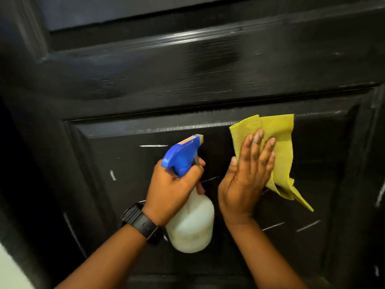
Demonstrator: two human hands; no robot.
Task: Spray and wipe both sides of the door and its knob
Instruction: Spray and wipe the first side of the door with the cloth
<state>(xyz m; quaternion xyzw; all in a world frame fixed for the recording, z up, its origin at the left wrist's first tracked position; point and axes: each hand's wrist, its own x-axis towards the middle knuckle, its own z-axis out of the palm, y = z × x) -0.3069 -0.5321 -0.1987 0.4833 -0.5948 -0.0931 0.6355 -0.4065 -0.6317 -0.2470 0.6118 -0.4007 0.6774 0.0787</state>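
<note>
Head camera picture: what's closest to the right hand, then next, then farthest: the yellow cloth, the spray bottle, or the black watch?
1. The yellow cloth: pressed against the door under the right hand.
2. The spray bottle: just to its left, gripped by the left hand.
3. The black watch: farther left and lower, on the left wrist.

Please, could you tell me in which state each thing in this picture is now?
door: black, lower panel bears pale scratch marks.
spray bottle: held roughly upright, nozzle towards the door.
yellow cloth: crumpled, pressed against the lower panel.
left hand: grips the bottle's neck.
right hand: fingers straight, presses the cloth on the door.
watch: worn on the left wrist.
</note>
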